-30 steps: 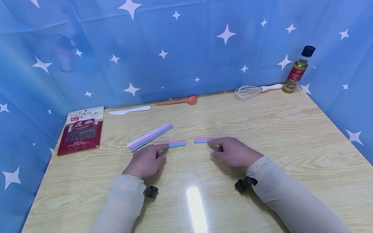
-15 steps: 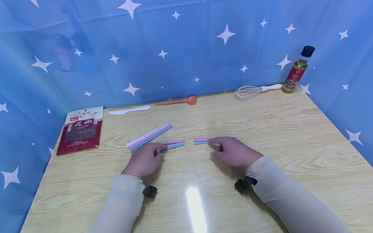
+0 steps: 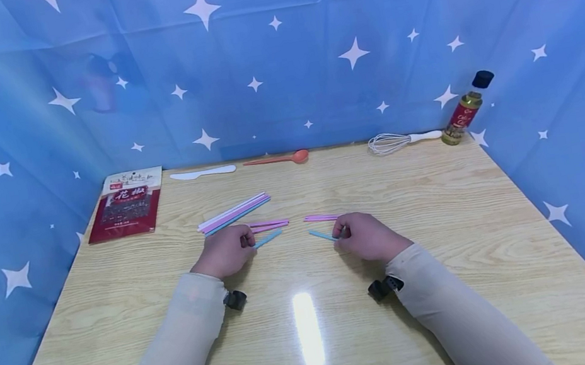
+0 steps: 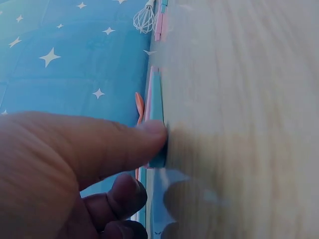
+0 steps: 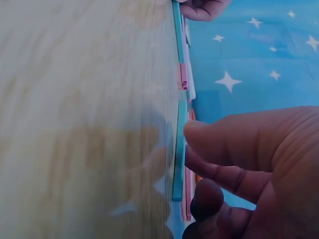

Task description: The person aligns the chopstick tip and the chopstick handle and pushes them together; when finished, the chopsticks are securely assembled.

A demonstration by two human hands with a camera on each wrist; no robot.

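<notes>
In the head view, my left hand (image 3: 222,253) pinches a short blue stick (image 3: 269,238) between thumb and curled fingers, its free end angled toward the middle. Opposite it, my right hand (image 3: 368,237) holds a second short blue stick (image 3: 322,235), tilted the other way. Behind these lie short pink sticks (image 3: 276,224) by the left hand and more pink sticks (image 3: 318,218) by the right, partly covered by the fingers. The left wrist view has the thumb on the blue stick (image 4: 157,99); in the right wrist view the thumb tip meets the other blue stick (image 5: 180,154).
Longer white, pink and blue sticks (image 3: 234,213) lie just behind the left hand. Along the table's back edge are a red spice packet (image 3: 127,208), a white knife (image 3: 203,173), an orange spoon (image 3: 297,157), a whisk (image 3: 392,142) and an oil bottle (image 3: 460,117). A blue star curtain (image 3: 281,108) hangs behind.
Both blue sticks have come away from the pink ones toward the person and now slant. The fingers, earlier stretched over the sticks, have curled in on the blue ones. The arms stay in place.
</notes>
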